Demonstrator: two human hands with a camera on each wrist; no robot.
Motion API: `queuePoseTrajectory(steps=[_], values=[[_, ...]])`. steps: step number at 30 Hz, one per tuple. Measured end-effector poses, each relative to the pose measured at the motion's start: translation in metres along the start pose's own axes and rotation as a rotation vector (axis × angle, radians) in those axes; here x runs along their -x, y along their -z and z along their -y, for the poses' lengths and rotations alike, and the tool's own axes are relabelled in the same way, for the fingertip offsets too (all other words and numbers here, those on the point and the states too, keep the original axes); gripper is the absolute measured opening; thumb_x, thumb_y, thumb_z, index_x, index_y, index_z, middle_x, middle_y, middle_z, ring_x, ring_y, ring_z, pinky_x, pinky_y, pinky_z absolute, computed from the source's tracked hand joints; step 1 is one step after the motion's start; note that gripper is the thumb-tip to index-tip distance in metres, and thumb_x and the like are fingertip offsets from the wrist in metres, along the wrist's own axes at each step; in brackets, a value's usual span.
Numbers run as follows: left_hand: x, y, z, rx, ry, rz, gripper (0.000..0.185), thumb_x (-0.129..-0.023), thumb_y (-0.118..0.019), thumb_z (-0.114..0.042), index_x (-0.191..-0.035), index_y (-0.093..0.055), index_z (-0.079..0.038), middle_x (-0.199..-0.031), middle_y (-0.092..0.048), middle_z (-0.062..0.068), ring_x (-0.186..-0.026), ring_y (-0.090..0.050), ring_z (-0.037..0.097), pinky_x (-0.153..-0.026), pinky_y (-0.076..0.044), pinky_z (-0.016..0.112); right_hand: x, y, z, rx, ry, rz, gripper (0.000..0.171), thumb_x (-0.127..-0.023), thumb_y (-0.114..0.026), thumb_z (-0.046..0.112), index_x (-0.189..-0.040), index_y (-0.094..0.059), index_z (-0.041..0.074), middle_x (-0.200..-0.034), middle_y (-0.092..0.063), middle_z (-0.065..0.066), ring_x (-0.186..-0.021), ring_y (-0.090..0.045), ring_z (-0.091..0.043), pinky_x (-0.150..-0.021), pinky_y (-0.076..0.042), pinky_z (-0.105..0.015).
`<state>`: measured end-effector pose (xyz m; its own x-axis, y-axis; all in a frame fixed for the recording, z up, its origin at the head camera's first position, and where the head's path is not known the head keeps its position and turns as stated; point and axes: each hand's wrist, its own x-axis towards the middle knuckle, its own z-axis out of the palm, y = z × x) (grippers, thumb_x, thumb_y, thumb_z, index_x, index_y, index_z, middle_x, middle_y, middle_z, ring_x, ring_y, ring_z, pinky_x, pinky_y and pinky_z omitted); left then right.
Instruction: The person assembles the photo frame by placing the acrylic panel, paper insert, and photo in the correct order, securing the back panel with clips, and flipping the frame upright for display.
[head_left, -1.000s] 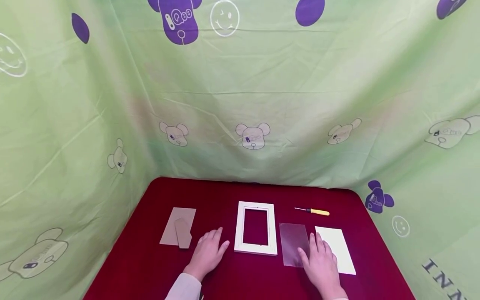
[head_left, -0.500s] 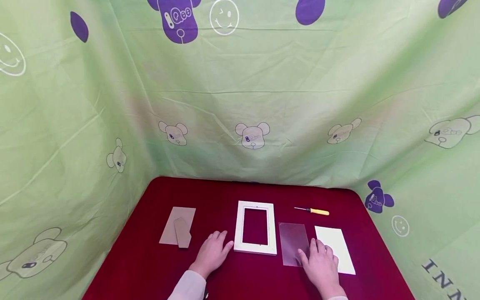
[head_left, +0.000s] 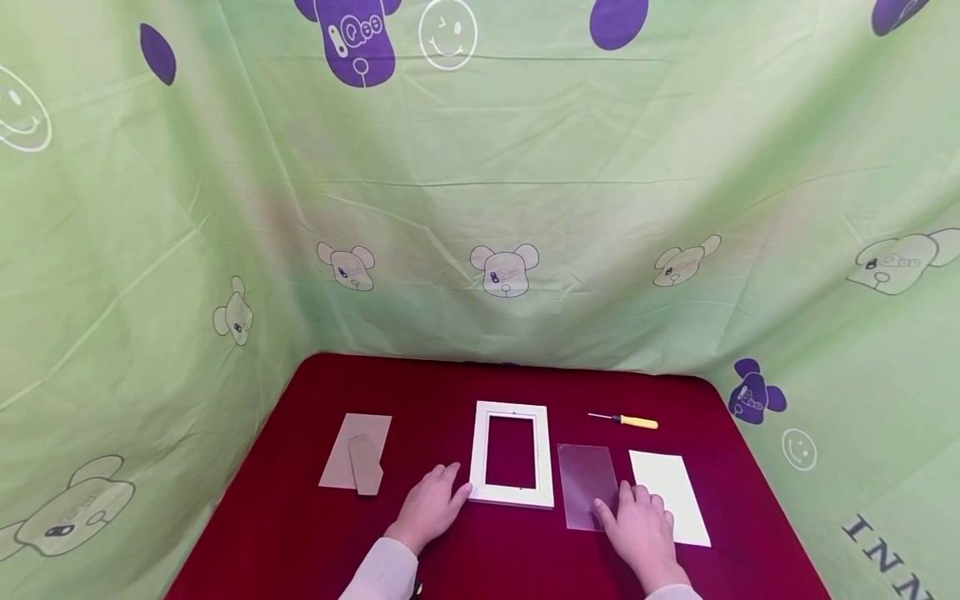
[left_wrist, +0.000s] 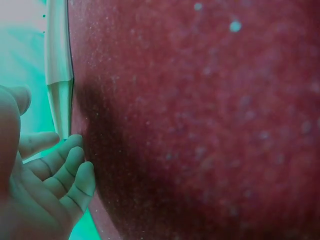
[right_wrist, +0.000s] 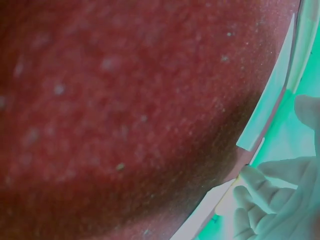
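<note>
In the head view, a white picture frame [head_left: 512, 493] lies flat mid-table. My left hand [head_left: 429, 507] rests on the cloth beside the frame's lower left corner, its thumb tip at that corner; whether it touches cannot be told. In the left wrist view the fingers [left_wrist: 82, 182] are relaxed and grip nothing. My right hand [head_left: 641, 527] lies between a clear plastic sheet [head_left: 587, 483] and a white card [head_left: 671, 492], covering the sheet's lower right corner and the card's left edge. Its fingers [right_wrist: 242, 197] look loosely bent, with nothing pinched between them.
A grey backing board [head_left: 342, 450] with a fold-out stand [head_left: 365, 467] lies at the left. Behind the sheet and card lies a screwdriver with a yellow handle [head_left: 639, 422]. The table [head_left: 420, 387] has a dark red cloth. Green printed curtains [head_left: 480, 208] enclose it.
My left hand has slid right, away from the backing board and up to the picture frame's corner. The right hand's fingers have drawn in slightly; otherwise it stays put.
</note>
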<state>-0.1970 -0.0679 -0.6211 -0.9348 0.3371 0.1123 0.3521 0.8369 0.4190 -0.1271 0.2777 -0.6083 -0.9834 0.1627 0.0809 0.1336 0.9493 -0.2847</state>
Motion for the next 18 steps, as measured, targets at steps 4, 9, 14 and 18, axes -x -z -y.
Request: queuePoseTrajectory(steps=[4, 9, 14, 18], values=[[0.0006, -0.0007, 0.0006, 0.011, 0.004, 0.008, 0.053, -0.098, -0.053, -0.043, -0.129, -0.059, 0.0, -0.113, -0.061, 0.014, -0.104, -0.06, 0.027, -0.086, -0.05, 0.044, -0.0008, 0.0001, 0.0002, 0.006, -0.016, 0.036, 0.074, -0.092, -0.06, 0.045, -0.129, -0.048, -0.018, -0.119, -0.051, -0.033, -0.106, -0.046, -0.048, -0.078, -0.037, -0.06], [-0.0006, -0.0014, 0.0019, 0.009, -0.016, 0.012, 0.049, -0.098, -0.053, -0.043, -0.125, -0.063, -0.002, -0.106, -0.059, 0.01, -0.093, -0.06, 0.023, -0.08, -0.051, 0.042, -0.0022, 0.0006, 0.0007, 0.003, -0.03, 0.047, 0.072, -0.092, -0.06, 0.044, -0.127, -0.05, -0.018, -0.117, -0.053, -0.033, -0.104, -0.047, -0.048, -0.078, -0.038, -0.061], [-0.0014, -0.0033, 0.0034, 0.012, -0.015, 0.029, 0.046, -0.098, -0.054, -0.043, -0.124, -0.065, -0.007, -0.1, -0.056, 0.005, -0.082, -0.056, 0.017, -0.074, -0.05, 0.039, -0.004, 0.0024, 0.0017, 0.0, -0.043, 0.063, 0.069, -0.092, -0.059, 0.044, -0.123, -0.053, -0.017, -0.113, -0.054, -0.031, -0.101, -0.049, -0.047, -0.076, -0.039, -0.059], [0.0008, -0.0039, 0.0035, 0.019, -0.023, 0.03, 0.044, -0.097, -0.056, -0.044, -0.123, -0.068, -0.011, -0.096, -0.055, 0.002, -0.076, -0.052, 0.013, -0.068, -0.049, 0.036, -0.0045, 0.0034, 0.0016, 0.007, -0.05, 0.08, 0.065, -0.091, -0.061, 0.043, -0.119, -0.056, -0.016, -0.109, -0.055, -0.028, -0.097, -0.05, -0.045, -0.074, -0.04, -0.058]])
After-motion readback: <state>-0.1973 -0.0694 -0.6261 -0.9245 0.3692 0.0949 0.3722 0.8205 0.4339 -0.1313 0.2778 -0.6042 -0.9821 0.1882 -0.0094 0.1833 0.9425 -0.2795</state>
